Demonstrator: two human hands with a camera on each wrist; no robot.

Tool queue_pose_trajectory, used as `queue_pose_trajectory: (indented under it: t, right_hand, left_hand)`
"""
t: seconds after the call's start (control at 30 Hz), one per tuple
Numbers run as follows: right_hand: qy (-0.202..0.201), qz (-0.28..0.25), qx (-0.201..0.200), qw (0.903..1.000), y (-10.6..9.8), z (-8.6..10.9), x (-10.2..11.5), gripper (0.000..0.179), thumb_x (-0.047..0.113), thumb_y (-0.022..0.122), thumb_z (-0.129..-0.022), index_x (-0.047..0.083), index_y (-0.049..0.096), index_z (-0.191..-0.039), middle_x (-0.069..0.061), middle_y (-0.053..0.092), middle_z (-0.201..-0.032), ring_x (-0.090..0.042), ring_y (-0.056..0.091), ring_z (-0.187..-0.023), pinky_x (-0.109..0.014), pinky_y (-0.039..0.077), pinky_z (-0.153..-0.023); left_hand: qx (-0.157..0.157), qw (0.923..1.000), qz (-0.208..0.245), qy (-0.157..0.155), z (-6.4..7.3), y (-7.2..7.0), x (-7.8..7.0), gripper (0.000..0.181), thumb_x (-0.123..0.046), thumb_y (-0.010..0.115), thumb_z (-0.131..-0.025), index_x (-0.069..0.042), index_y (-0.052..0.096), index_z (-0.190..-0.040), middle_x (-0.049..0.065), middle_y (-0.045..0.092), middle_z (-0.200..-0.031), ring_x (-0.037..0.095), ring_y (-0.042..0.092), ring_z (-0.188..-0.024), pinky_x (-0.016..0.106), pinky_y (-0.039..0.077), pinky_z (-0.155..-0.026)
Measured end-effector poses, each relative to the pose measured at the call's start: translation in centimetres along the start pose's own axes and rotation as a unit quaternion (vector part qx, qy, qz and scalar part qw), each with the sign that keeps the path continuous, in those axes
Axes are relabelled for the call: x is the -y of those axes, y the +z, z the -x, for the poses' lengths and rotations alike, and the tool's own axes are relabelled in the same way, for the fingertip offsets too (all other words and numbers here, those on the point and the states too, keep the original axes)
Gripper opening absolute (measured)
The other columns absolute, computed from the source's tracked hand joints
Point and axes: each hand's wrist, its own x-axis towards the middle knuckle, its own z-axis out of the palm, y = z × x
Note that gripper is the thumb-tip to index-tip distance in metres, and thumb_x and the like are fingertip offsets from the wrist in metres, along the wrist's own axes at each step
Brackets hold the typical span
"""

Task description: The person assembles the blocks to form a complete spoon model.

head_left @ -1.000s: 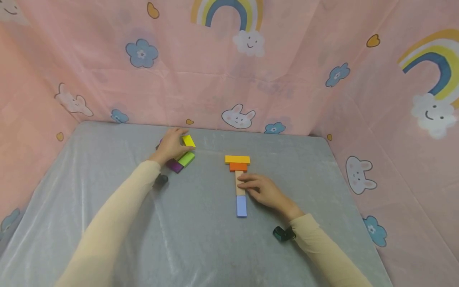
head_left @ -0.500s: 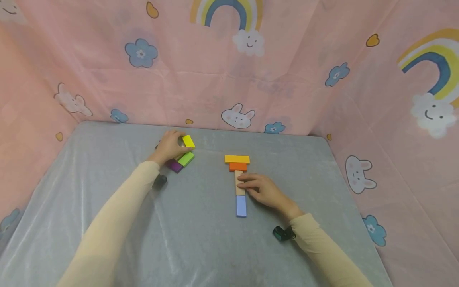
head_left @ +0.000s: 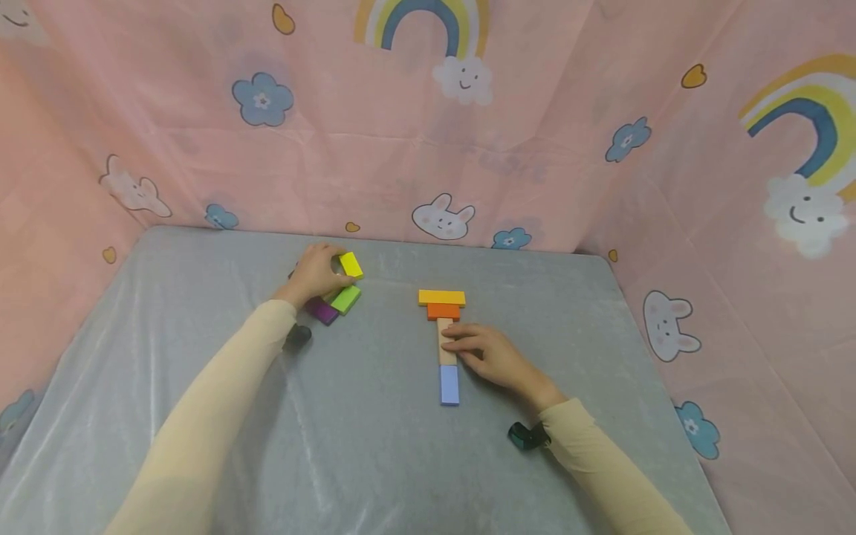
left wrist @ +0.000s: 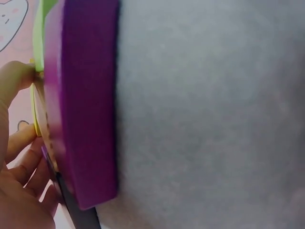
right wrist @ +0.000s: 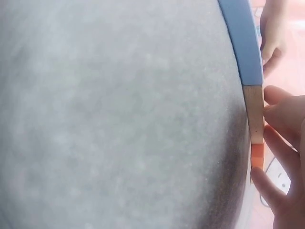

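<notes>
At the far left of the grey table, my left hand [head_left: 314, 273] pinches a small yellow block [head_left: 351, 265] between thumb and forefinger. Close by it lie a green block [head_left: 345, 300] and a purple block [head_left: 324, 311], which looms large in the left wrist view. Other pieces under that palm are partly hidden. Right of the middle, a T-shaped row runs from a long yellow-orange block [head_left: 441, 298] through an orange block [head_left: 443, 312] and a plain wooden block [head_left: 446, 348] to a blue block [head_left: 449, 385]. My right hand [head_left: 498, 358] rests its loose fingertips on the wooden block.
Grey cloth covers the table [head_left: 374, 453]. A pink printed curtain [head_left: 348, 163] rises along its back and both sides. Dark wrist cameras sit at each cuff, the right camera [head_left: 527, 436] close to the cloth.
The green and purple blocks have shifted very slightly toward the near side. The yellow block stays between my left thumb and forefinger. My right hand and the T-shaped row have not moved.
</notes>
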Motion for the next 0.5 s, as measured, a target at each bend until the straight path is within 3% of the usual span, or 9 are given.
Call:
queue_pose_trajectory:
  t: [0.37, 0.5]
  right_hand:
    - [0.010, 0.003, 0.009, 0.9999, 0.02, -0.04, -0.05, 0.029, 0.006, 0.066, -0.092, 0.016, 0.074, -0.118, 0.001, 0.065, -0.134, -0.022, 0.057, -0.132, -0.044, 0.045, -0.111]
    - [0.014, 0.002, 0.009, 0.9999, 0.00, -0.02, -0.06, 0.029, 0.006, 0.066, -0.093, 0.017, 0.073, -0.119, 0.001, 0.065, -0.135, -0.022, 0.056, -0.132, -0.044, 0.045, -0.111]
  left_hand:
    - [-0.015, 0.9995, 0.027, 0.005, 0.52, -0.11, -0.32, 0.069, -0.035, 0.076, -0.085, -0.005, 0.051, -0.142, 0.017, 0.051, -0.145, 0.038, 0.040, -0.136, 0.054, 0.033, -0.117]
    - [-0.025, 0.9987, 0.035, 0.026, 0.32, 0.14, -0.52, 0.069, -0.038, 0.078, -0.083, -0.007, 0.054, -0.140, 0.015, 0.056, -0.143, 0.037, 0.042, -0.136, 0.054, 0.034, -0.116]
